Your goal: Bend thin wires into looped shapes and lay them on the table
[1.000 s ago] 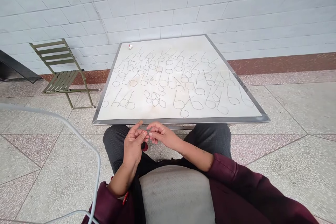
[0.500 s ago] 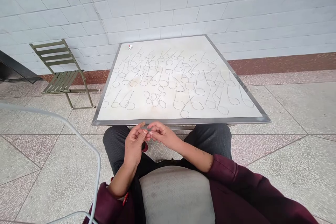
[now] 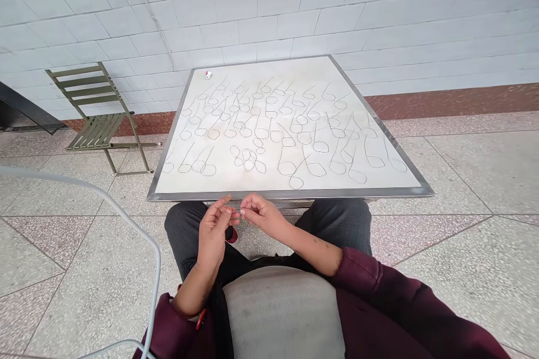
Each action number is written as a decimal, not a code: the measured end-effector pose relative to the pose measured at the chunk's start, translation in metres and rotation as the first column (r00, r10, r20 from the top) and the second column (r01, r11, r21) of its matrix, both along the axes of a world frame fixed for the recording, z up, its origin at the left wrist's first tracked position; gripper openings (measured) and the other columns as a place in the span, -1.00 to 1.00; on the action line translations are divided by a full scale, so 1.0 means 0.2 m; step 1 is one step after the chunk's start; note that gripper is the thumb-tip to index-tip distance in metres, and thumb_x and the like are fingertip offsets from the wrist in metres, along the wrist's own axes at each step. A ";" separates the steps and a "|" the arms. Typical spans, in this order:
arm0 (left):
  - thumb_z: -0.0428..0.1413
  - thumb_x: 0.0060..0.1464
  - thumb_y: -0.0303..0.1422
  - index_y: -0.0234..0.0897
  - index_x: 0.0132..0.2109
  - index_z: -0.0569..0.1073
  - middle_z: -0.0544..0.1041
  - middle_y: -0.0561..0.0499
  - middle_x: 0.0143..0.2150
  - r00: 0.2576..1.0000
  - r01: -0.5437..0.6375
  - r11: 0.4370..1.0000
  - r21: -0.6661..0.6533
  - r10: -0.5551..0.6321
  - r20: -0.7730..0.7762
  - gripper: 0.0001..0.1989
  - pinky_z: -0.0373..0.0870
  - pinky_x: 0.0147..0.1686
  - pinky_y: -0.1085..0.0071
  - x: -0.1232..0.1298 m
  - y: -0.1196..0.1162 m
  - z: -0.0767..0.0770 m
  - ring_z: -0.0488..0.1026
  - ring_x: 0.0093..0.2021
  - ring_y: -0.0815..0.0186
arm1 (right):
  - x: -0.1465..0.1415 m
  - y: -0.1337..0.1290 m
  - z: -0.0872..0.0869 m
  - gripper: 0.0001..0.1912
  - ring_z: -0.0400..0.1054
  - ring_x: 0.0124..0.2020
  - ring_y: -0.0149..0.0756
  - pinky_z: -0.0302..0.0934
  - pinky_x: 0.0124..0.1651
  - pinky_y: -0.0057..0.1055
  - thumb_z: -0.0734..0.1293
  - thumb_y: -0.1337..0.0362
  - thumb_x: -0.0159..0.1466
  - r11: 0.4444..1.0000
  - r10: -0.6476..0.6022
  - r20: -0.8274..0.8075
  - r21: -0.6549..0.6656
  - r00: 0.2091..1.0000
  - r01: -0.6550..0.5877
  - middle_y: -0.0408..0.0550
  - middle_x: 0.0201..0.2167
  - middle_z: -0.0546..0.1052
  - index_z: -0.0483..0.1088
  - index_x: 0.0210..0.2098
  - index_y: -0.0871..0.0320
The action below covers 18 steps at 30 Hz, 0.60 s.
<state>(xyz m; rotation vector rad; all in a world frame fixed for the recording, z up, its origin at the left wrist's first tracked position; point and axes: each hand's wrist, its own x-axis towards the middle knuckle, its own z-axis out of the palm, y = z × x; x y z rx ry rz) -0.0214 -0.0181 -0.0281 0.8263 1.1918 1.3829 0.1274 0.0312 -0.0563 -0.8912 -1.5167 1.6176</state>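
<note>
Just in front of the table's near edge, over my lap, my left hand [image 3: 214, 230] pinches a thin wire [image 3: 234, 211] between thumb and fingers. My right hand [image 3: 263, 216] grips the same wire close beside it, fingertips pressed together. Most of the wire is hidden by my fingers, so its full shape is unclear. On the white table [image 3: 252, 180] lie many thin wire loops with long straight tails, such as one wire loop [image 3: 316, 169]. A cluster of small closed wire rings [image 3: 249, 160] sits near the front middle.
A small white-and-red object [image 3: 208, 75] stands at the table's far left corner. A green slatted folding chair [image 3: 99, 123] is to the left, by the tiled wall [image 3: 269, 0]. A pale cable [image 3: 158, 269] curves across the left foreground.
My fingertips have shifted slightly, with the left thumb drawn back a little, and more of the wire shows between the hands. The loops on the table have not moved.
</note>
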 end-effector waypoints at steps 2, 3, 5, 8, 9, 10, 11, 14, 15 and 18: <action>0.17 0.10 -0.30 -0.26 0.03 0.45 0.46 0.04 -0.30 1.000 0.000 1.000 0.002 0.000 -0.002 -0.66 0.46 -0.20 0.38 0.00 0.00 0.00 0.49 -0.28 0.35 | 0.00 0.00 0.00 -0.91 0.22 -0.55 -0.50 0.13 -0.44 -0.50 0.28 0.28 0.23 1.000 0.004 0.019 -0.006 1.000 -0.004 -0.23 -0.45 0.40 0.27 -0.27 0.13; 0.17 0.10 -0.31 -0.26 0.03 0.45 0.46 0.04 -0.29 1.000 0.000 1.000 0.002 0.000 -0.002 -0.66 0.46 -0.20 0.37 0.00 0.00 0.00 0.49 -0.28 0.35 | 0.00 0.00 0.01 -0.91 0.22 -0.55 -0.50 0.12 -0.44 -0.50 0.28 0.28 0.24 1.000 0.005 0.027 -0.002 1.000 -0.005 -0.23 -0.45 0.40 0.27 -0.27 0.13; 0.17 0.10 -0.32 -0.26 0.03 0.45 0.47 0.03 -0.28 1.000 0.000 1.000 0.000 0.000 -0.002 -0.67 0.45 -0.19 0.37 0.00 0.00 0.00 0.49 -0.28 0.36 | 0.00 0.00 0.00 -0.92 0.22 -0.55 -0.50 0.12 -0.45 -0.51 0.27 0.29 0.24 1.000 0.007 0.036 0.014 0.999 -0.008 -0.23 -0.45 0.41 0.28 -0.27 0.12; 0.18 0.09 -0.33 -0.26 0.02 0.46 0.49 0.03 -0.29 1.000 0.002 1.000 0.000 -0.002 -0.003 -0.67 0.45 -0.19 0.38 0.00 0.00 0.00 0.49 -0.28 0.37 | 0.01 0.00 0.00 -0.93 0.23 -0.54 -0.51 0.12 -0.46 -0.52 0.27 0.30 0.25 0.999 0.003 0.025 0.036 1.000 -0.004 -0.22 -0.43 0.42 0.29 -0.26 0.12; 0.19 0.07 -0.34 -0.26 0.02 0.46 0.49 0.04 -0.29 1.000 0.002 1.000 0.002 -0.002 -0.004 -0.66 0.45 -0.19 0.38 0.00 0.00 0.00 0.49 -0.29 0.37 | 0.01 0.00 0.00 -0.94 0.23 -0.54 -0.51 0.12 -0.46 -0.52 0.27 0.30 0.25 0.999 0.002 0.020 0.040 1.000 -0.002 -0.22 -0.42 0.42 0.29 -0.26 0.12; 0.21 0.05 -0.36 -0.26 0.02 0.46 0.49 0.04 -0.29 1.000 0.003 1.000 0.005 -0.003 -0.005 -0.65 0.45 -0.20 0.39 0.00 0.00 0.00 0.48 -0.29 0.38 | 0.01 0.00 0.00 -0.94 0.23 -0.54 -0.51 0.12 -0.47 -0.52 0.27 0.30 0.25 0.999 0.000 0.016 0.041 1.000 -0.001 -0.22 -0.43 0.42 0.30 -0.26 0.12; 0.22 0.03 -0.37 -0.27 0.01 0.46 0.50 0.04 -0.30 1.000 0.003 1.000 0.008 -0.003 -0.007 -0.64 0.44 -0.20 0.40 0.00 0.00 0.00 0.48 -0.29 0.38 | 0.01 0.00 0.00 -0.94 0.23 -0.54 -0.51 0.12 -0.47 -0.53 0.27 0.30 0.25 0.999 -0.001 0.015 0.041 1.000 0.000 -0.21 -0.43 0.43 0.30 -0.27 0.13; 0.25 -0.01 -0.40 -0.27 0.01 0.45 0.52 0.04 -0.31 1.000 -0.003 1.000 0.002 0.003 0.000 -0.61 0.44 -0.21 0.41 0.00 0.01 -0.01 0.49 -0.31 0.39 | 0.00 -0.01 0.01 -0.91 0.23 -0.54 -0.50 0.11 -0.51 -0.54 0.26 0.28 0.25 1.000 0.001 0.029 0.024 1.000 -0.002 -0.19 -0.44 0.44 0.34 -0.25 0.13; 0.26 -0.02 -0.40 -0.27 0.01 0.45 0.52 0.05 -0.31 1.000 -0.012 1.000 -0.003 0.012 0.007 -0.61 0.44 -0.22 0.41 0.00 0.01 -0.01 0.49 -0.31 0.39 | 0.00 -0.01 0.02 -0.89 0.23 -0.54 -0.49 0.10 -0.53 -0.54 0.25 0.27 0.25 1.000 0.000 0.030 0.013 1.000 -0.001 -0.19 -0.45 0.44 0.35 -0.24 0.13; 0.26 -0.03 -0.40 -0.27 0.00 0.45 0.53 0.06 -0.32 0.998 -0.050 0.999 -0.014 0.050 0.030 -0.60 0.44 -0.22 0.41 0.00 0.01 -0.01 0.50 -0.32 0.39 | 0.00 -0.01 0.02 -0.86 0.24 -0.54 -0.49 0.10 -0.56 -0.56 0.26 0.24 0.25 1.000 -0.012 0.011 -0.011 1.000 0.013 -0.19 -0.46 0.42 0.36 -0.22 0.13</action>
